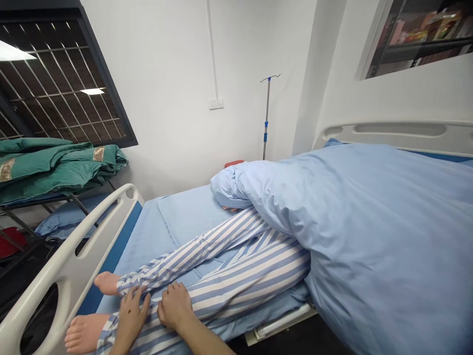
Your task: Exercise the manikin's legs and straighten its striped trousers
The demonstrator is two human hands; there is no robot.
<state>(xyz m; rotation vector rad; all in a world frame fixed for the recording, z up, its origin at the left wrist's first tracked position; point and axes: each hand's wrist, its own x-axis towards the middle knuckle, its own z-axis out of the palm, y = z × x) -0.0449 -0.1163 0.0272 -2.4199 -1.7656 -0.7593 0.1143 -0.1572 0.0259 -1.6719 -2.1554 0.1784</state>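
Note:
A figure lies on the bed with its legs in blue-and-white striped trousers [236, 276] and two bare feet [85, 333] toward the footboard. My left hand [132, 313] lies on the nearer lower leg close to the ankle, thumb and fingers apart. Just to its right, my right hand [176, 305] is bent over the same shin, its fingers curled on the striped cloth. A light blue quilt [354, 217] is folded back across the upper legs and hides the rest of the body, apart from some fingertips [231, 209] at its edge.
The bed's white footboard [88, 222] rises at the left, and the headboard [399, 129] stands at the far right. Behind the bed are an IV pole [266, 113] and a red object [234, 163]. Green bedding [62, 165] lies on a rack beneath the barred window.

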